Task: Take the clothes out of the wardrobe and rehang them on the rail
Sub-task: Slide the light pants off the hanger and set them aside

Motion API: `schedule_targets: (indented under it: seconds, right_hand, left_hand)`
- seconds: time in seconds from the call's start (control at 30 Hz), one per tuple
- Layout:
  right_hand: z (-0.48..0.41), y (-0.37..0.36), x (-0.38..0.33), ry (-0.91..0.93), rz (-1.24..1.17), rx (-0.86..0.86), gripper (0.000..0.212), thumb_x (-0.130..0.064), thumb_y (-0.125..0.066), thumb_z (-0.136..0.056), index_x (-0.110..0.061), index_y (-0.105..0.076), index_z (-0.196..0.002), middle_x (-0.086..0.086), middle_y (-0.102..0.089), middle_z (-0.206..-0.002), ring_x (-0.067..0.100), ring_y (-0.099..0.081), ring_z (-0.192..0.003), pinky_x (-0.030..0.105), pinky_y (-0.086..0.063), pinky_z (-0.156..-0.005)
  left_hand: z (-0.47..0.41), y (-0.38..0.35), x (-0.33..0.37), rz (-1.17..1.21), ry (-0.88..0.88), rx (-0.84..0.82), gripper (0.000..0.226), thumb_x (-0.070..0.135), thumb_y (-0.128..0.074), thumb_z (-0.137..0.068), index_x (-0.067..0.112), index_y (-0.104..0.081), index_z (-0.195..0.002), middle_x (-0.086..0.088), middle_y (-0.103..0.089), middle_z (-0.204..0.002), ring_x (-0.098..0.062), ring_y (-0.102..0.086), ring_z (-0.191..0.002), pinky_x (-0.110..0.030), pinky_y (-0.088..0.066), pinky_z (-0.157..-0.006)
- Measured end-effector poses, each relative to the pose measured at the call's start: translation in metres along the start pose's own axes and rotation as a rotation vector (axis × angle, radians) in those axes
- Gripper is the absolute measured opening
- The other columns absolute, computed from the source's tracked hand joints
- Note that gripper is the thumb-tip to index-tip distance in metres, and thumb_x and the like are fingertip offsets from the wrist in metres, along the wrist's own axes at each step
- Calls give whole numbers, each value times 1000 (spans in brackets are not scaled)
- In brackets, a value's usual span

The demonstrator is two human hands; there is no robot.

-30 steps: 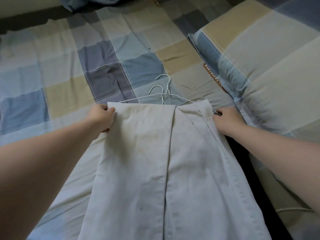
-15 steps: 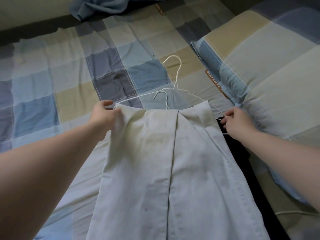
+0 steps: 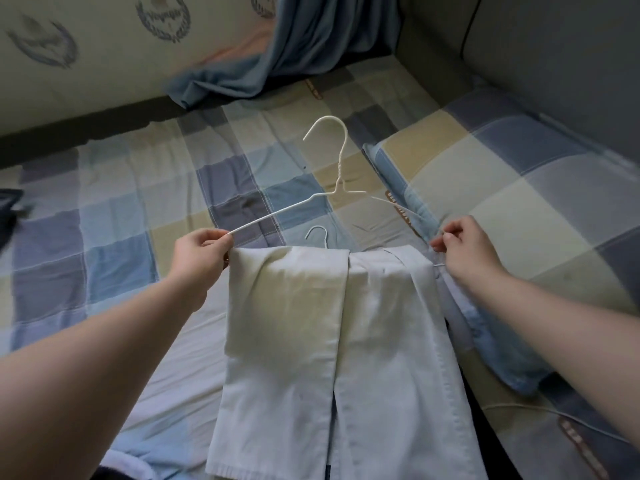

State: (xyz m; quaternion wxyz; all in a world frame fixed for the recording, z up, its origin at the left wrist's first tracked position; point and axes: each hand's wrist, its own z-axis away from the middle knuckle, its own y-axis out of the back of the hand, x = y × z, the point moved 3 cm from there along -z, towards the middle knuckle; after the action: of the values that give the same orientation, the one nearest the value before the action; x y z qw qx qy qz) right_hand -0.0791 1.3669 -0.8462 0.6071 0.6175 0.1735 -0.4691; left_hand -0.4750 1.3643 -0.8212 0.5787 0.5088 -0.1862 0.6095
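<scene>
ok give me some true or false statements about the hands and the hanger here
1. The left hand and the right hand each pinch an end of the white wire hanger. True.
2. The pale garment hangs down between the two hands. True.
3. The hanger's hook is on a rail. False: the hook is free in the air above the bed, and no rail is in view.
4. Only one hook shows. False: a second hook shows just above the garment's top edge.
5. The bedsheet is plain white. False: it is checked in blue, grey and beige.
</scene>
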Motion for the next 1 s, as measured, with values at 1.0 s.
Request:
schedule_targets:
  seconds: [1.0]
  right_hand:
    - [530, 355, -394, 273, 159, -61, 22, -27, -61, -95, -16, -73, -81, -3, -53, -50, 6, -42, -41, 19, -36, -47]
  left_hand:
    - [460, 214, 272, -70, -738, -441, 7, 19, -61, -98, 20, -68, -100, 4, -69, -95, -12, -64, -92, -23, -50, -80]
